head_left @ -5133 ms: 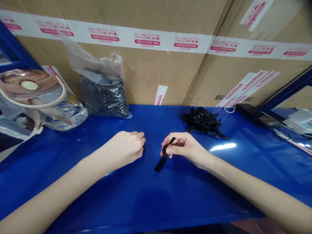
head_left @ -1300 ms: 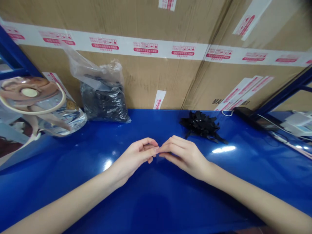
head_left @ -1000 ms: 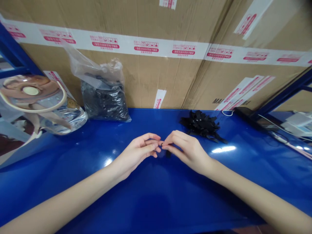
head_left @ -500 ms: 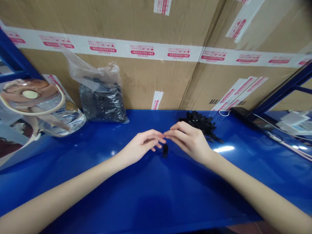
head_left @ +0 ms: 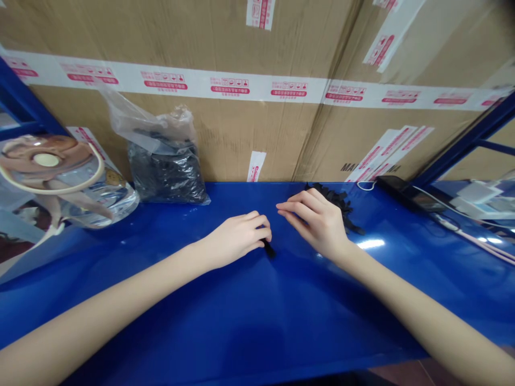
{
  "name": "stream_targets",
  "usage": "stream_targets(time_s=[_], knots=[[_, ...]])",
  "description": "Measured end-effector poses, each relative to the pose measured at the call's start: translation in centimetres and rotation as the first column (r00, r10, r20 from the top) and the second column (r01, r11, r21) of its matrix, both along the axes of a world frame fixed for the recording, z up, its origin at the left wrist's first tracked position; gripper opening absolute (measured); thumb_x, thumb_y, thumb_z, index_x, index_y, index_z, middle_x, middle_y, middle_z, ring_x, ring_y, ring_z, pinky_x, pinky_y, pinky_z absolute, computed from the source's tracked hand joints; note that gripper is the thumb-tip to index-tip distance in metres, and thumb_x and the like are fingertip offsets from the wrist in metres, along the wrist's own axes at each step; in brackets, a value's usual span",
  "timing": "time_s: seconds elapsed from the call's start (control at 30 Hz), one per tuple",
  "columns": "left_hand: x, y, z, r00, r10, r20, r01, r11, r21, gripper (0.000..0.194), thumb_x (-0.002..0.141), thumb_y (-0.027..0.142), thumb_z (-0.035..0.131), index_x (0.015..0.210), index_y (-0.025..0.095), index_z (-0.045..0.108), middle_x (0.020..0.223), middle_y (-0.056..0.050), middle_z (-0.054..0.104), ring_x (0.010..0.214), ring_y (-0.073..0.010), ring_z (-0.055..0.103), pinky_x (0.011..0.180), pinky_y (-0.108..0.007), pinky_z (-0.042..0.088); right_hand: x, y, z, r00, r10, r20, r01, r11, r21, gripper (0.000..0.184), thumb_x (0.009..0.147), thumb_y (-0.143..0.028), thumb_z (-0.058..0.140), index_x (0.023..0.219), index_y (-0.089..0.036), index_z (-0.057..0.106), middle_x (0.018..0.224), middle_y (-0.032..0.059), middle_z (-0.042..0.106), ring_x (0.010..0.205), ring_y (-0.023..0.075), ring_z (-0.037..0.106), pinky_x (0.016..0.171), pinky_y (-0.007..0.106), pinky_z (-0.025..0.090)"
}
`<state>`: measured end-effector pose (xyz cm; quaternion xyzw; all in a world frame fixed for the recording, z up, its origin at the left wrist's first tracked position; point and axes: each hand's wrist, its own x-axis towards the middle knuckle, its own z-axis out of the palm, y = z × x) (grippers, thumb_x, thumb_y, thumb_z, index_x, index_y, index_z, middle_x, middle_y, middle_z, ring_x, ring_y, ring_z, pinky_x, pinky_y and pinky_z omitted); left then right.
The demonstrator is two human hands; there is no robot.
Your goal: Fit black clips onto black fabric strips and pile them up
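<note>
On the blue shelf top, my left hand lies palm down with curled fingers. Its fingertips cover the upper end of a small black fabric strip, which lies tilted and touches the hand. Whether the thumb pinches the strip is hidden. My right hand rests to the right with its fingers apart, holding nothing. Its wrist side stands just in front of a pile of black fabric strips, and the hand hides part of that pile.
The blue metal shelf top runs across the view, backed by taped cardboard boxes. A plastic bag of black strips and a foil package stand left. A black phone and cables lie right.
My left hand has moved right and curled over the black strip, which now lies tilted. My right hand has drawn back slightly to the right, over the pile's near edge.
</note>
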<state>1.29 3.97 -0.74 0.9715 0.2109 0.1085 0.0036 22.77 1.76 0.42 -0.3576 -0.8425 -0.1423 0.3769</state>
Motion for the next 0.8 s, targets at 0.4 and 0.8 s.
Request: stream_targets(time_s=[0.4,0.8], knots=[[-2.2,-1.4,-1.3,0.893,0.333,0.302,-0.211,0.904,-0.372,0.006,0.091,0.02,0.054,0.09,0.02,0.06,0.084,-0.001,0.063,0.077,-0.0162,0.059,0.073,-0.029,0.047,-0.4,0.0,-0.5,0.999,0.048,-0.01,-0.048,0.999,-0.02,0.019,0.094,-0.022,0.053,0.1,-0.02,0.07,0.093,0.008,0.068,0.082,0.0188,0.058,0.072,0.034,0.052],[-2.4,-2.2,-0.7,0.768,0.492,0.411,-0.195,0.789,-0.582,0.01,0.09,0.026,0.053,0.085,0.02,0.058,0.098,-0.004,0.066,0.096,-0.0215,0.06,0.09,-0.037,0.043,-1.8,-0.3,-1.0,0.974,0.124,-0.191,-0.168,0.957,-0.236,0.012,0.092,-0.021,0.056,0.098,-0.019,0.067,0.089,0.0052,0.07,0.082,0.0173,0.063,0.076,0.032,0.052]])
